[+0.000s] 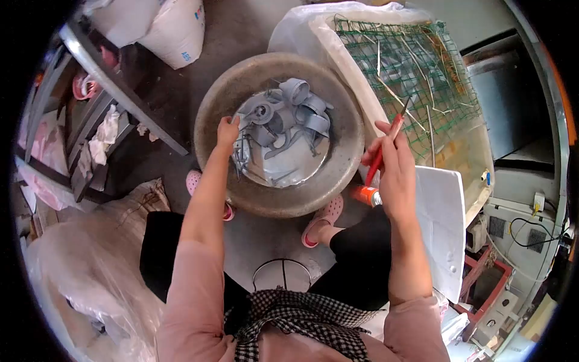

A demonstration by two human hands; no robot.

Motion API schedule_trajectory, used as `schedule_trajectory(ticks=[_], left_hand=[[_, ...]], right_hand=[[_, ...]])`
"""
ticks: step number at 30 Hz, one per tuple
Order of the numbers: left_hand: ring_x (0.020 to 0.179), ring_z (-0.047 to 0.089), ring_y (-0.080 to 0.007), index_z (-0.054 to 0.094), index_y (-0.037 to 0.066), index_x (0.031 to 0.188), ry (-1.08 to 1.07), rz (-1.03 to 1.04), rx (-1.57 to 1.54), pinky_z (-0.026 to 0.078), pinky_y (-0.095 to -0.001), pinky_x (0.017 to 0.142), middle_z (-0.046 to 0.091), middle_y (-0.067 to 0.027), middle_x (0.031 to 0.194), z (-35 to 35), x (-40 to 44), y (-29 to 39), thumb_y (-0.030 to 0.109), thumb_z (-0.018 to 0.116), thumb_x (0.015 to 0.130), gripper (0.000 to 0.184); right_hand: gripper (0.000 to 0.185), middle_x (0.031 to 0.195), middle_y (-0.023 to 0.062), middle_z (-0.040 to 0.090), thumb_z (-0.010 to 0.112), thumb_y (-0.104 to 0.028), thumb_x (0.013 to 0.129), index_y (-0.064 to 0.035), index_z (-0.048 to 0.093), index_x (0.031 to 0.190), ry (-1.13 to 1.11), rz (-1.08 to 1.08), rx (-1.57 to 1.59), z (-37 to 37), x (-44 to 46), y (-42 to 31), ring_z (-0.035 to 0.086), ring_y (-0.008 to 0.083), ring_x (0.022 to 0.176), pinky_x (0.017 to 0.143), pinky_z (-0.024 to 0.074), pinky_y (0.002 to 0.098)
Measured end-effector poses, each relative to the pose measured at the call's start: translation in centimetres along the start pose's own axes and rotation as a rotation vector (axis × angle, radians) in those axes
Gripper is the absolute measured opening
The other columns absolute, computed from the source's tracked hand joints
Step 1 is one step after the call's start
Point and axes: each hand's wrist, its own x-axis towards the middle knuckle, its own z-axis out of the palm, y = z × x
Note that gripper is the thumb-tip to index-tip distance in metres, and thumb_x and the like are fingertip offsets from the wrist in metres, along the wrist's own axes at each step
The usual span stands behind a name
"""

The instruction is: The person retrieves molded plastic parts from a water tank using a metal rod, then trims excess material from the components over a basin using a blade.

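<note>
A wide, worn basin (277,202) stands on the floor between my feet, with several grey plastic parts (280,117) piled inside, some ring-shaped and some thin curved strips. At its left inner side, my left hand (228,131) is closed in a pinch on a grey plastic piece (239,120) at the edge of the pile. My right hand (391,158) is raised beyond the basin's right rim. It is wrapped round a red-handled pointed tool (395,128) whose narrow metal tip points up and away; its exact kind is unclear.
Right of the basin is a large pale tub (362,90) topped with green wire mesh (416,72) and loose sticks. An orange can (365,195) stands near my right foot, beside a white board (440,229). A metal rack (120,84) and plastic-covered sacks (102,259) are on the left.
</note>
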Motion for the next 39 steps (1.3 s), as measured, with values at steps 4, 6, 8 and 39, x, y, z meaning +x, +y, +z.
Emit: schedule_trajectory(ticks=[4,6,8,39], left_hand=[[0.086,0.058,-0.0223,0.042,-0.001,0.127,0.013,0.22,0.156,0.047,-0.0338,0.075,0.058,-0.0155,0.103,4.3,3.5,-2.8,0.044,0.066,0.078,0.071],[0.099,0.053,-0.0289,0.043,-0.004,0.124,-0.005,0.197,0.192,0.043,-0.0358,0.084,0.054,-0.0208,0.112,5.8,4.5,-2.4,0.045,0.064,0.078,0.071],[0.106,0.053,-0.0364,0.047,-0.009,0.117,0.046,0.24,0.331,0.042,-0.039,0.089,0.053,-0.0263,0.115,6.0,4.0,-1.5,0.045,0.065,0.077,0.069],[0.088,0.054,-0.0128,0.051,-0.005,0.115,-0.867,0.601,0.279,0.044,-0.0257,0.075,0.058,-0.0057,0.095,-6.6,-22.8,28.5,0.001,0.065,0.068,0.05]], right_hand=[[0.029,0.07,0.0056,0.048,0.038,-0.016,0.095,0.0006,0.045,0.118,-0.091,0.09,-0.293,0.8,-0.7,-0.8,0.046,0.0129,0.061,0.059,0.0402,0.0261],[0.025,0.068,0.0046,0.047,0.041,-0.013,0.094,-0.0016,0.047,0.115,-0.129,0.144,-0.288,1.2,-0.7,-0.8,0.042,0.0118,0.059,0.058,0.0375,0.0256],[0.024,0.068,0.0049,0.047,0.043,-0.012,0.093,-0.0018,0.047,0.114,-0.131,0.127,-0.263,1.7,-0.6,-0.4,0.042,0.0118,0.06,0.058,0.0373,0.0257],[0.085,0.109,0.0169,0.05,0.078,-0.036,0.062,-0.0036,0.04,0.131,-0.161,-0.283,-0.425,1.5,-1.4,-1.4,0.049,0.0337,0.108,0.09,0.0407,0.0393]])
